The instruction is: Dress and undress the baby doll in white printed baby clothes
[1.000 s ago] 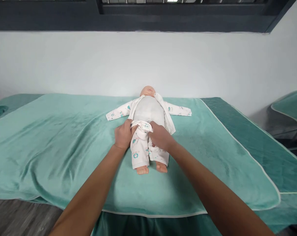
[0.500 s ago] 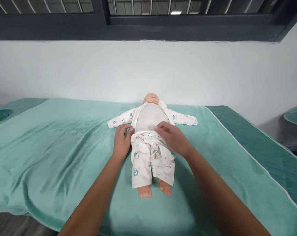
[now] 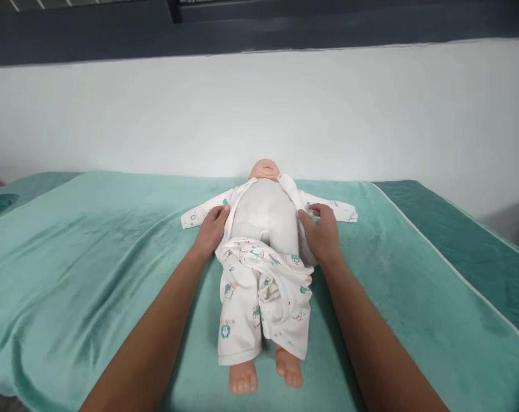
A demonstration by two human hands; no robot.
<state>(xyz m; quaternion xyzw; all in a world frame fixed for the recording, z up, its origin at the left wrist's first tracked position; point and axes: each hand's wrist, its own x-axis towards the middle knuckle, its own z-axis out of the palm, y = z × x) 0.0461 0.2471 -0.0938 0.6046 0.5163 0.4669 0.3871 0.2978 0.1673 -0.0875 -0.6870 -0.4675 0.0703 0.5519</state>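
A baby doll [image 3: 265, 213] lies on its back, head toward the wall and bare feet toward me. Its white patterned shirt [image 3: 343, 211] is open down the front, both sleeves spread out sideways, so the grey torso shows. White patterned trousers [image 3: 240, 303] sit bunched low at the hips. At the doll's side on the left of the view, my left hand [image 3: 213, 229] has thumb and fingers closed on the shirt's edge. My right hand [image 3: 323, 233] pinches the shirt's other front edge beside the torso, its fingers curled.
Beneath the doll a light green plush cover [image 3: 113, 257] spreads over the bed, with folds on the left. A darker green strip [image 3: 465, 252] runs along the right side. Behind stands a white wall [image 3: 259, 109] under a dark window frame [image 3: 285, 34].
My right hand has moved from the trousers' waistband outward and up to the shirt's edge. The waistband now lies lower, baring more torso. My left hand remains by the doll's side; the view has tilted down.
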